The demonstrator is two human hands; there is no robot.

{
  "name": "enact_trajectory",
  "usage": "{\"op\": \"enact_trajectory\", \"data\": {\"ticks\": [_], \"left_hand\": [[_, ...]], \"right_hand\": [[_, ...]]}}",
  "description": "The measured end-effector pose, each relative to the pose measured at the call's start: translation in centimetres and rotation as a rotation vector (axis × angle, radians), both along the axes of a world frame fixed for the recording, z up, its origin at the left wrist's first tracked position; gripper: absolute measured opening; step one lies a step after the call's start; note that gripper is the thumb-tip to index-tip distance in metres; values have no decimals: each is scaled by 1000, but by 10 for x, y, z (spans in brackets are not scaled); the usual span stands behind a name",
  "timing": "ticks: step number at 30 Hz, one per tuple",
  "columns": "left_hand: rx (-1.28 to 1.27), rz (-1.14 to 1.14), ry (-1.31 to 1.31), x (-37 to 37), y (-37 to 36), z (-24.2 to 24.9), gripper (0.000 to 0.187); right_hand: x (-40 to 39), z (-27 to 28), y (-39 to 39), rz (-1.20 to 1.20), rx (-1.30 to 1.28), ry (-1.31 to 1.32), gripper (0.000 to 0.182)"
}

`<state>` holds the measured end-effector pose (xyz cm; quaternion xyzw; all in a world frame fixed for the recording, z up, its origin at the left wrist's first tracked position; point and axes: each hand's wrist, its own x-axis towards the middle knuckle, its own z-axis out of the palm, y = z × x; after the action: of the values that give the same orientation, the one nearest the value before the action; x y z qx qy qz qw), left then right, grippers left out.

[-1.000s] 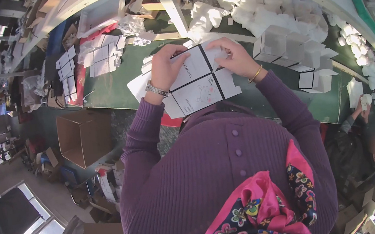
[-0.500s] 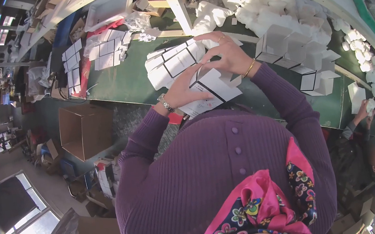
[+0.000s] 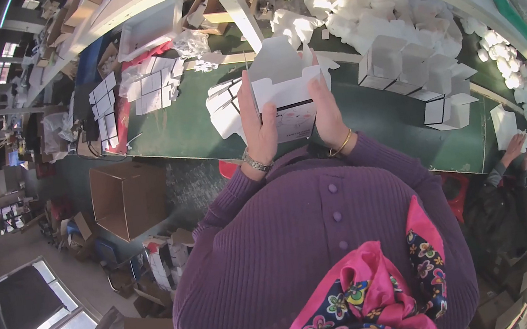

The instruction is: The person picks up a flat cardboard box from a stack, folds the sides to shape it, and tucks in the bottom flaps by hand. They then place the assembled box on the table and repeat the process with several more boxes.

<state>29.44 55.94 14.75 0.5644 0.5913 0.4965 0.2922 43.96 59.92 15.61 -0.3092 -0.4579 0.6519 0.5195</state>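
Between my hands stands a white carton (image 3: 288, 98) with black edge lines and printing on its front, its top flaps raised. My left hand (image 3: 258, 122) presses against the carton's left side, fingers pointing up along it. On the opposite side, my right hand (image 3: 327, 111) grips the carton with the thumb over its front edge. Just left of it lies a stack of flat white carton blanks (image 3: 224, 111) on the green table (image 3: 172, 126). To the right, a row of opened white cartons (image 3: 408, 72) rests on the same surface.
White foam-like wrapping pieces (image 3: 383, 12) are heaped along the back. More flat printed blanks (image 3: 156, 85) lie at the left end. A large brown cardboard box (image 3: 128, 199) is on the floor. A co-worker's hand (image 3: 513, 148) holds white material at right.
The folded blank has become an upright box shape between my hands. My right hand has come down from the back, and both hands now flank the carton's sides.
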Motion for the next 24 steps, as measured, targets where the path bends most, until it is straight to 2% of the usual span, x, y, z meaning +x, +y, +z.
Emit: {"op": "enact_trajectory", "data": {"ticks": [3,9,12,14,18,21,24], "left_hand": [[-50,44,-138,11,-3,5,80],[-160,143,-244,22,3,35,73],[-200,191,-406,24,8,47,69],[-262,250,-520,22,13,51,57],[-307,351,-649,25,15,61,44],[-258,205,-537,22,7,39,62],[-264,196,-405,23,5,41,72]], "right_hand": [[-3,-1,2,-110,16,-78,63],[-6,26,-10,-196,-150,-12,58],[-7,25,-11,-213,-171,-9,58],[-7,22,-13,-208,-165,-52,58],[-8,21,-14,-198,-129,-26,58],[-4,17,-9,-301,-113,-220,52],[-2,11,-9,-352,48,-245,41]]}}
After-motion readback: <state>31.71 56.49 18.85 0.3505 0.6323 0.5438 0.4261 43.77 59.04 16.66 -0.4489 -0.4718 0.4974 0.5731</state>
